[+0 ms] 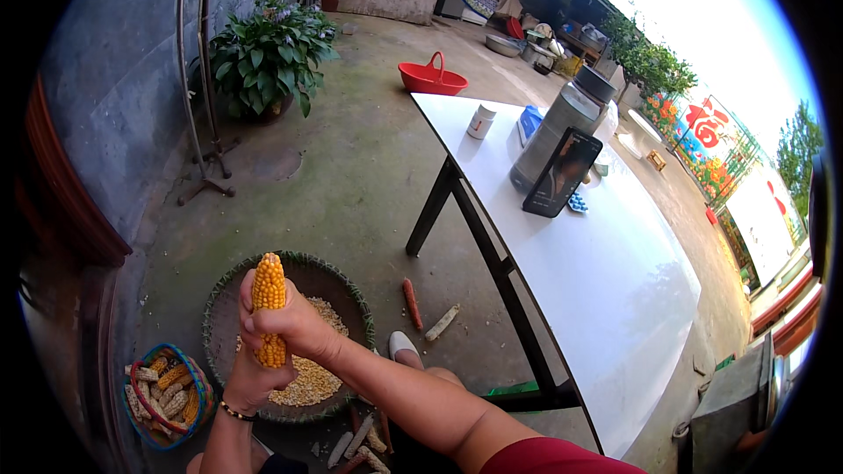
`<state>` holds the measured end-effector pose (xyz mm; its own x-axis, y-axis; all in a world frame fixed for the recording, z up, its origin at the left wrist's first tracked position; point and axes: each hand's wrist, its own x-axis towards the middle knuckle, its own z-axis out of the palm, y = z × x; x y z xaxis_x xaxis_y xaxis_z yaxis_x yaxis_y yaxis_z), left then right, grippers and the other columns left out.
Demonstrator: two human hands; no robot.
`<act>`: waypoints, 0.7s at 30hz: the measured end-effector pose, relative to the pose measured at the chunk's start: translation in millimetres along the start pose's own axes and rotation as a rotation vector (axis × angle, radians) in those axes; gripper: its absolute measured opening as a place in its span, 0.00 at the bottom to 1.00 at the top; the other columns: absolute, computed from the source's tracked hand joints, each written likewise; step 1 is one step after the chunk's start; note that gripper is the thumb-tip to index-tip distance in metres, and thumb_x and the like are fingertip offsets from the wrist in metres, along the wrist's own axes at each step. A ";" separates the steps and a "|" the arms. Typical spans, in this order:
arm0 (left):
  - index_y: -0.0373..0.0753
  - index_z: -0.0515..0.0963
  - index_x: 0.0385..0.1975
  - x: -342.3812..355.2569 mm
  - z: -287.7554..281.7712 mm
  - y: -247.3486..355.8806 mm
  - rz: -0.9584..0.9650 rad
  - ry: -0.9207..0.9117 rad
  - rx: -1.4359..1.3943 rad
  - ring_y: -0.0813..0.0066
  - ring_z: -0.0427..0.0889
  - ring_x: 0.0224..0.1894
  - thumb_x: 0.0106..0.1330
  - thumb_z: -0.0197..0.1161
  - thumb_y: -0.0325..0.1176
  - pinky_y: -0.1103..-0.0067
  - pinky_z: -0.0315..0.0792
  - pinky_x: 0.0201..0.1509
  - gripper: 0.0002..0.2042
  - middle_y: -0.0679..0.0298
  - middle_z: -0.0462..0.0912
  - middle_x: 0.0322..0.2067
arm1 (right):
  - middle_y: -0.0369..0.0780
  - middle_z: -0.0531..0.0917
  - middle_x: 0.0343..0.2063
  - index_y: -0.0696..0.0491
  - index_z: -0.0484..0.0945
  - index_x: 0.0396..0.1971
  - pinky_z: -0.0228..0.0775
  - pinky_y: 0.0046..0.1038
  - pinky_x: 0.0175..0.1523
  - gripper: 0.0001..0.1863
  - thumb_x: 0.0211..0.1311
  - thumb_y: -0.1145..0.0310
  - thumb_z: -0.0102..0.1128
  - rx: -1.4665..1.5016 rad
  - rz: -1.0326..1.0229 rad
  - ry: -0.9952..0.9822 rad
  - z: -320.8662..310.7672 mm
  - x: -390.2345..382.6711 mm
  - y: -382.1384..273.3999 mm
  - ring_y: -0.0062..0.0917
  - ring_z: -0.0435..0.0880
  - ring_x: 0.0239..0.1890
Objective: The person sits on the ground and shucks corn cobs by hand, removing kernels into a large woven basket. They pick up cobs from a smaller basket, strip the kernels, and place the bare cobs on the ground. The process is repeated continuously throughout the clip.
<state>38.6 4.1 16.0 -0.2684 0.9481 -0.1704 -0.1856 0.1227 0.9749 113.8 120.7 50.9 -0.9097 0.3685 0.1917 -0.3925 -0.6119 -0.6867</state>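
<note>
Both of my hands grip a yellow ear of corn (269,285), held nearly upright above a round woven basket (353,298). My left hand (256,384), with a beaded bracelet at its wrist, is closed round the lower end. Higher up, my right hand (297,326) wraps the middle of the ear, its fingers partly behind it. Loose corn kernels (309,384) cover much of the basket's bottom. To the left stands a small colourful basket (206,397) filled with corncobs (174,403), some still bearing yellow kernels.
A white table (606,298) on dark legs stands at right, carrying a phone (562,172), a large bottle (558,127) and a white jar (481,121). Bare cobs (442,322) lie on the ground. Farther off are a red basket (432,78), a potted plant (268,61) and a metal stand (206,184).
</note>
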 end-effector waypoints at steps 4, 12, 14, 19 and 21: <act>0.39 0.70 0.27 -1.6 -0.7 0.0 -0.047 -0.076 0.002 0.82 0.70 0.19 0.41 0.63 0.20 0.85 0.61 0.19 0.13 0.70 0.71 0.20 | 0.37 0.71 0.17 0.54 0.64 0.26 0.65 0.24 0.23 0.11 0.41 0.76 0.54 0.031 0.023 -0.027 1.3 -2.8 -1.5 0.22 0.72 0.15; 0.38 0.72 0.27 -4.5 1.0 -0.9 -0.030 -0.003 -0.078 0.84 0.71 0.22 0.46 0.70 0.25 0.85 0.63 0.22 0.12 0.70 0.72 0.21 | 0.36 0.73 0.20 0.55 0.66 0.27 0.68 0.23 0.28 0.11 0.44 0.72 0.58 -0.124 0.000 -0.031 -7.3 0.4 -1.5 0.21 0.74 0.20; 0.37 0.73 0.30 -1.5 -1.6 -3.7 0.061 0.104 0.056 0.84 0.73 0.23 0.46 0.71 0.26 0.84 0.65 0.23 0.13 0.69 0.74 0.23 | 0.36 0.74 0.21 0.55 0.66 0.28 0.69 0.23 0.31 0.12 0.45 0.71 0.59 -0.186 -0.068 0.100 -9.0 1.2 0.3 0.21 0.75 0.23; 0.36 0.74 0.36 6.8 -11.9 -6.4 0.249 0.122 0.305 0.83 0.76 0.27 0.48 0.70 0.26 0.84 0.69 0.26 0.16 0.68 0.77 0.30 | 0.36 0.74 0.20 0.55 0.67 0.27 0.69 0.23 0.31 0.11 0.44 0.72 0.58 -0.129 -0.052 0.117 -11.4 4.5 3.9 0.21 0.76 0.24; 0.37 0.72 0.37 4.6 -15.4 -4.3 0.067 0.026 0.101 0.80 0.74 0.23 0.47 0.69 0.24 0.84 0.67 0.22 0.17 0.68 0.74 0.26 | 0.36 0.73 0.19 0.55 0.67 0.27 0.69 0.24 0.30 0.10 0.44 0.72 0.58 -0.145 -0.016 0.070 -11.3 2.7 4.5 0.21 0.75 0.23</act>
<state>23.6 3.4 8.8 -0.3019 0.9473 -0.1070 -0.0707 0.0897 0.9935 111.2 126.9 40.4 -0.8897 0.4286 0.1574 -0.3787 -0.5001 -0.7788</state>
